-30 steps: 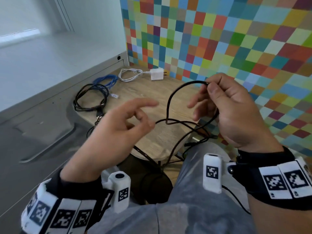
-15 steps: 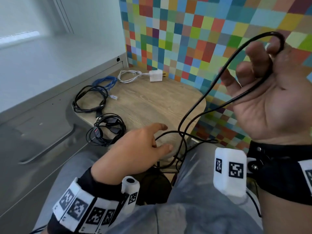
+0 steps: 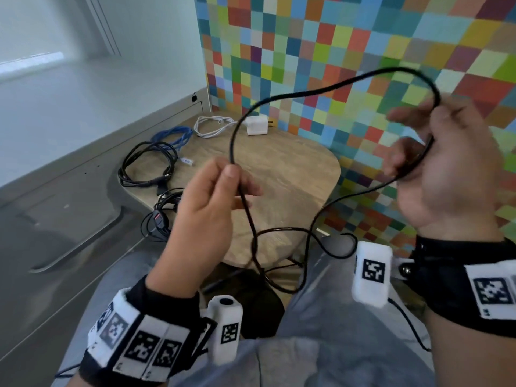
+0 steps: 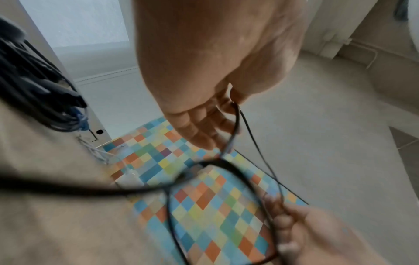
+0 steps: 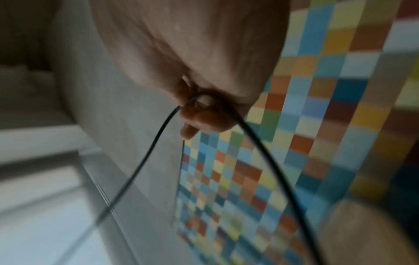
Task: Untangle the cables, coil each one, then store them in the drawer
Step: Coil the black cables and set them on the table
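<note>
Because the black cable is thin, light and limp, it should coil readily but sag and slip, so I would pinch it a short way along from the loop already gathered. It arches between both hands above the counter, its slack trailing to the lap. The left hand pinches it; the right hand curls round its bend. Since 0.5 s ago, the left hand has risen from the counter edge and taken hold.
</note>
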The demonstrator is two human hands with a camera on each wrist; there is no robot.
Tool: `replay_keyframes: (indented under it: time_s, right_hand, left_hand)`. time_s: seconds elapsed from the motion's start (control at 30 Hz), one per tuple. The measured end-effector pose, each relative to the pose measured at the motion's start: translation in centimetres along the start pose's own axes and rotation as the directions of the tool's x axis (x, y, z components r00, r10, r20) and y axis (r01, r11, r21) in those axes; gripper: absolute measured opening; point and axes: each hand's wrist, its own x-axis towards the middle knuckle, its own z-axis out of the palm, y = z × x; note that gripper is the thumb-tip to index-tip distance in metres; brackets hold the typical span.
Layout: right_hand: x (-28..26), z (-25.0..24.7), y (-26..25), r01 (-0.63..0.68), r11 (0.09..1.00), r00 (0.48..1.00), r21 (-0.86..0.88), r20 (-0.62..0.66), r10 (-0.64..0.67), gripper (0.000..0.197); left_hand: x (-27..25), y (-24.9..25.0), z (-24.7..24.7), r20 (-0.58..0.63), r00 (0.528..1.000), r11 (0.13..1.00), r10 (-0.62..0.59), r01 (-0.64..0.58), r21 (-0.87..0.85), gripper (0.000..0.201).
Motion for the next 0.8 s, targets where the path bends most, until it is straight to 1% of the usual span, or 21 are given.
replay_keyframes:
  time_s: [0.03,0.07,0.1,0.13,0.17,0.23,0.3,0.33,0.37,0.4,0.43,0.47,0.5,0.53,0.57,0.6,0.63,0.67,0.7,0.73,0.8]
  right_hand:
    - [0.2,-0.3,0.7,0.016,0.985,0.999,-0.170,-0.045,-0.024,0.016]
    - [0.3,-0.6,1.4,0.013,0.944,0.998,-0.328,-0.055,-0.033,0.015]
    - [0.2,-0.8,1.9,0.005,0.891,0.999,-0.454,-0.034,-0.023,0.016]
    - [-0.1,-0.9,2.2,0.003,0.844,1.000,-0.536,0.007,0.001,0.022]
    - [-0.5,-0.8,2.3,0.017,0.815,0.997,-0.579,0.069,0.028,0.032]
    - [-1.5,-0.1,1.9,0.100,0.790,0.968,-0.604,0.242,0.063,0.054]
    - [-2.6,1.2,1.0,0.218,0.793,0.902,-0.569,0.428,0.059,0.065]
    - [-3.0,1.9,0.6,0.261,0.798,0.861,-0.544,0.504,0.061,0.065]
    - [-3.3,2.5,0.2,0.278,0.808,0.825,-0.520,0.560,0.077,0.060]
    - [-3.7,3.2,-0.2,0.263,0.829,0.797,-0.493,0.596,0.101,0.052]
    - [-3.9,3.6,-0.5,0.234,0.857,0.778,-0.459,0.617,0.118,0.038]
    - [-4.0,3.8,-0.8,0.216,0.881,0.776,-0.422,0.621,0.107,0.025]
    - [-3.9,3.9,-0.9,0.202,0.907,0.794,-0.370,0.604,0.069,0.018]
    - [-3.7,3.8,-1.1,0.167,0.942,0.821,-0.292,0.570,0.032,0.016]
    - [-3.1,3.3,-1.1,0.101,0.978,0.855,-0.183,0.518,0.008,0.017]
    - [-2.5,2.8,-1.2,0.031,0.997,0.891,-0.065,0.454,0.002,0.019]
    - [-1.7,2.0,-1.3,-0.009,1.000,0.920,0.030,0.392,-0.003,0.023]
    - [-0.8,1.2,-1.4,-0.017,0.996,0.941,0.090,0.338,-0.014,0.025]
    - [-0.1,0.3,-1.4,-0.008,0.992,0.957,0.122,0.288,-0.028,0.027]
    - [0.5,-0.3,-1.5,0.007,0.991,0.970,0.137,0.242,-0.040,0.028]
    - [1.4,-1.5,-1.4,0.042,0.992,0.986,0.120,0.156,-0.061,0.026]
  left_hand:
    - [0.0,0.5,-0.1,-0.012,1.000,0.997,0.010,-0.011,-0.080,0.027]
    - [0.0,0.9,-0.2,-0.011,1.000,0.992,0.015,-0.017,-0.128,0.028]
    - [-0.1,1.2,-0.2,-0.006,1.000,0.989,0.025,-0.026,-0.146,0.027]
    - [-0.1,1.4,-0.1,0.007,0.999,0.988,0.041,-0.039,-0.146,0.026]
    - [-0.2,1.5,0.0,0.032,0.998,0.989,0.059,-0.054,-0.140,0.024]
    - [-0.4,1.5,0.4,0.093,0.991,0.991,0.098,-0.088,-0.104,0.020]
    - [-0.7,1.4,0.9,0.161,0.978,0.990,0.134,-0.125,-0.063,0.018]
    - [-0.8,1.4,1.1,0.191,0.971,0.989,0.142,-0.134,-0.056,0.018]
    - [-0.9,1.5,1.2,0.211,0.966,0.988,0.149,-0.140,-0.058,0.018]
    - [-0.9,1.6,1.2,0.217,0.963,0.987,0.158,-0.148,-0.060,0.017]
    - [-0.9,1.8,1.1,0.214,0.962,0.985,0.169,-0.160,-0.059,0.016]
    - [-0.8,1.8,0.8,0.216,0.961,0.985,0.173,-0.164,-0.060,0.014]
    - [-0.7,1.8,0.5,0.229,0.961,0.987,0.158,-0.148,-0.059,0.012]
    - [-0.6,1.6,0.1,0.255,0.960,0.993,0.118,-0.112,-0.040,0.012]
    - [-0.4,1.2,-0.4,0.290,0.955,0.998,0.059,-0.067,0.016,0.013]
    - [-0.3,0.8,-0.8,0.330,0.944,0.995,-0.013,-0.020,0.096,0.013]
    - [-0.2,0.4,-1.2,0.360,0.930,0.986,-0.076,0.015,0.168,0.010]
    - [-0.2,0.1,-1.5,0.371,0.921,0.974,-0.120,0.037,0.222,0.005]
    - [-0.2,-0.1,-1.7,0.359,0.923,0.961,-0.140,0.040,0.273,0.006]
    - [-0.1,-0.2,-1.9,0.343,0.927,0.947,-0.152,0.038,0.318,0.012]
    - [0.0,-0.4,-1.8,0.322,0.933,0.948,-0.160,0.054,0.314,0.019]
